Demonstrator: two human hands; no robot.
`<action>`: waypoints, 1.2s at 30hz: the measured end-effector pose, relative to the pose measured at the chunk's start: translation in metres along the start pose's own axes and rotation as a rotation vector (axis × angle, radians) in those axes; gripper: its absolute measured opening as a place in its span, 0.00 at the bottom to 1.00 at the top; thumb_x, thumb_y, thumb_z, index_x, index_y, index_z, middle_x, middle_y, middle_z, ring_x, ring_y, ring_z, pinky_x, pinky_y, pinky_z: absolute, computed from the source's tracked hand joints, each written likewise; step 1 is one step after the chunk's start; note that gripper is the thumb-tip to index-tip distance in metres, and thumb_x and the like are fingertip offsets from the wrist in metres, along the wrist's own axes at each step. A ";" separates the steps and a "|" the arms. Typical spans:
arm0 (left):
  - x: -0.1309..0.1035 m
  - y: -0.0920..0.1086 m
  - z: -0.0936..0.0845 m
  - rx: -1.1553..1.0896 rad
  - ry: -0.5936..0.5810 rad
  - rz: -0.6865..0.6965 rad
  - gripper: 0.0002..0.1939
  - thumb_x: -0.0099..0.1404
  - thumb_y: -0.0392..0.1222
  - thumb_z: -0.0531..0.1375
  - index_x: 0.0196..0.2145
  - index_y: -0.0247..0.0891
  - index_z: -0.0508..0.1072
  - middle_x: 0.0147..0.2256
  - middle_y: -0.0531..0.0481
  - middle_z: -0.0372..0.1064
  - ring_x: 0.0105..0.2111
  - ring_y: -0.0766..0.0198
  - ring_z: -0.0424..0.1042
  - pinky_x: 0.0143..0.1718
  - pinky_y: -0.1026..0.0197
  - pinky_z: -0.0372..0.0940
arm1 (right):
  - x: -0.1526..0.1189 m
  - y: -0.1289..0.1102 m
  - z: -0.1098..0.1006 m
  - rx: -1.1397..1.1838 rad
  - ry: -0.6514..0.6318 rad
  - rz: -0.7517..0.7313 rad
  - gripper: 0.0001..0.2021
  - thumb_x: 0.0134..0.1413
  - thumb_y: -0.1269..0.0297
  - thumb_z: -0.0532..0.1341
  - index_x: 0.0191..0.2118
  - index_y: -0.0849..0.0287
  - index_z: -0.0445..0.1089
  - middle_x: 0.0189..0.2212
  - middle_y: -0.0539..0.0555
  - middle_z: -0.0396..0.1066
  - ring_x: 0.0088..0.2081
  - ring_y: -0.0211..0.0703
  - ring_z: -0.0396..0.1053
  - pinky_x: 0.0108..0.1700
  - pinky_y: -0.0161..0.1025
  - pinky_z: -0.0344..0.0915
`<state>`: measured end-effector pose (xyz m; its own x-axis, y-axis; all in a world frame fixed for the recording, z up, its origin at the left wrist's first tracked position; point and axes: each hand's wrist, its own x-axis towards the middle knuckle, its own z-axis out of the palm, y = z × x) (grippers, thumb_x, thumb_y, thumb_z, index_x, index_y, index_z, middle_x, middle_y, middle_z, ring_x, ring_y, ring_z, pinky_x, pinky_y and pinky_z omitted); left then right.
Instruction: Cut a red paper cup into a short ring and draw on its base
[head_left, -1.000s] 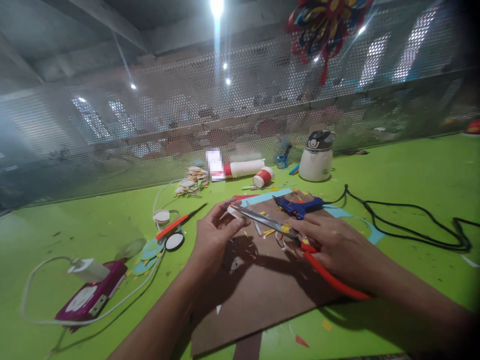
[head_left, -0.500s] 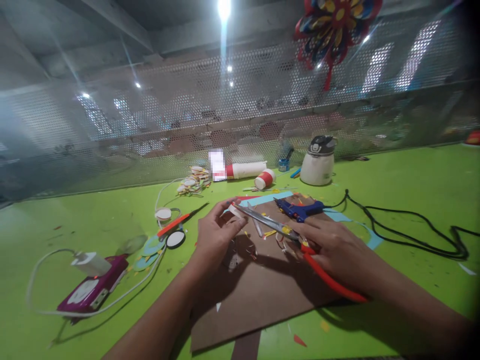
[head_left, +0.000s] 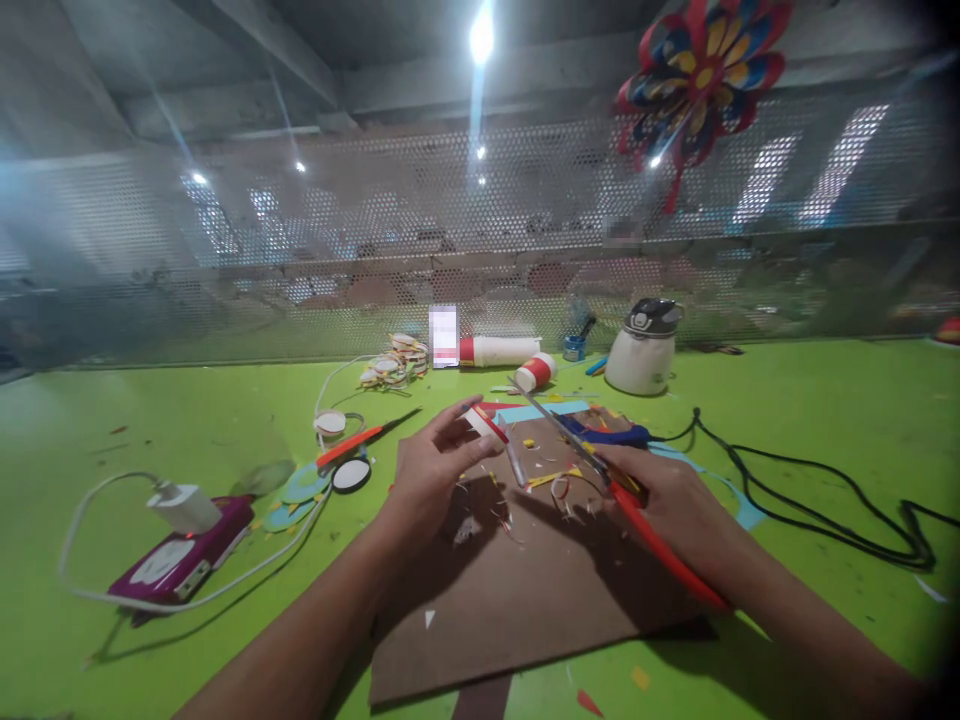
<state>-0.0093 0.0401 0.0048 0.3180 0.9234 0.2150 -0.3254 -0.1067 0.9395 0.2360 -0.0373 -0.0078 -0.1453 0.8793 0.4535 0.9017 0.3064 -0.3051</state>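
Note:
My left hand [head_left: 433, 470] pinches a small white round piece with a red edge [head_left: 486, 428] between thumb and fingers, above the brown board. In my right hand [head_left: 667, 492] are red-handled scissors [head_left: 553, 422], the blades pointing up and to the left. The blades are apart from the white piece, just to its right. Beneath both hands lies the brown board [head_left: 517, 620], scattered with thin paper trimmings [head_left: 566, 492] and a translucent stick [head_left: 516, 462]. A blue glue gun [head_left: 611, 434] rests at its far side, partly hidden behind my right hand and the scissors.
At left are a purple power strip [head_left: 180, 570] with a white plug, an orange-handled knife [head_left: 351, 447] and light-blue discs [head_left: 304, 485]. Behind stand a phone [head_left: 444, 340], stacked white cups [head_left: 506, 351], a red-and-white cup [head_left: 535, 372] and a kettle-shaped bottle [head_left: 643, 350]. A black cord [head_left: 817, 510] loops at right.
The scissors have come away from the white piece, their tips now higher and to the right. The left hand still holds the piece, with its red edge showing more.

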 end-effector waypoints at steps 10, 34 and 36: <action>-0.002 0.006 0.005 -0.121 0.008 -0.025 0.29 0.52 0.38 0.71 0.52 0.37 0.73 0.44 0.40 0.75 0.38 0.57 0.75 0.43 0.53 0.68 | -0.002 -0.001 -0.001 -0.050 -0.035 -0.034 0.17 0.59 0.64 0.58 0.54 0.53 0.70 0.49 0.57 0.75 0.47 0.53 0.74 0.47 0.48 0.71; -0.006 -0.007 0.011 0.223 -0.133 0.113 0.26 0.57 0.40 0.67 0.52 0.36 0.67 0.47 0.39 0.73 0.44 0.53 0.74 0.46 0.52 0.68 | 0.000 -0.003 0.014 0.346 0.259 0.192 0.18 0.56 0.62 0.60 0.53 0.57 0.71 0.34 0.52 0.77 0.32 0.41 0.74 0.35 0.35 0.71; -0.006 -0.011 0.010 0.309 -0.163 0.144 0.27 0.57 0.38 0.65 0.54 0.37 0.67 0.47 0.40 0.72 0.43 0.53 0.74 0.43 0.52 0.70 | -0.002 -0.006 0.014 0.389 0.246 0.152 0.18 0.56 0.62 0.60 0.53 0.57 0.71 0.31 0.51 0.76 0.27 0.38 0.72 0.30 0.32 0.69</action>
<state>0.0014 0.0314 -0.0036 0.4340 0.8227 0.3672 -0.1011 -0.3606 0.9272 0.2249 -0.0358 -0.0187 0.1190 0.8269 0.5497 0.6793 0.3360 -0.6524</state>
